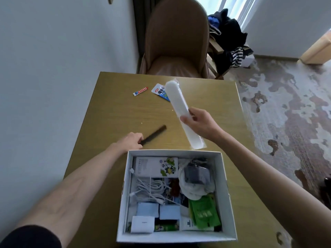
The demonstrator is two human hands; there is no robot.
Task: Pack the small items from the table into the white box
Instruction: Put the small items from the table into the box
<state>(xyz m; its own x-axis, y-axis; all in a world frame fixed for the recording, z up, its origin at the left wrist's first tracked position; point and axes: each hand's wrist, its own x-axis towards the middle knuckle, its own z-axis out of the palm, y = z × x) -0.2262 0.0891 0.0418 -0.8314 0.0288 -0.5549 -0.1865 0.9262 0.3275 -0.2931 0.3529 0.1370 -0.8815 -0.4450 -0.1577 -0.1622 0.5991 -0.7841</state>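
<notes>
Two grips: right hand [200, 122] fingers clamp the white packet [176, 99], tilted away-left; left hand [129, 140] clamps the comb [155, 134].

I think I am looking into a room in a home or a hotel. A soft brown chair [176, 38] stands at a small wooden table [111, 111] by a plain white wall [53, 51]. Clothes [229, 34] lie in a heap near a bright window [231, 8]. A patchy carpet [286, 104] covers the floor.
</notes>
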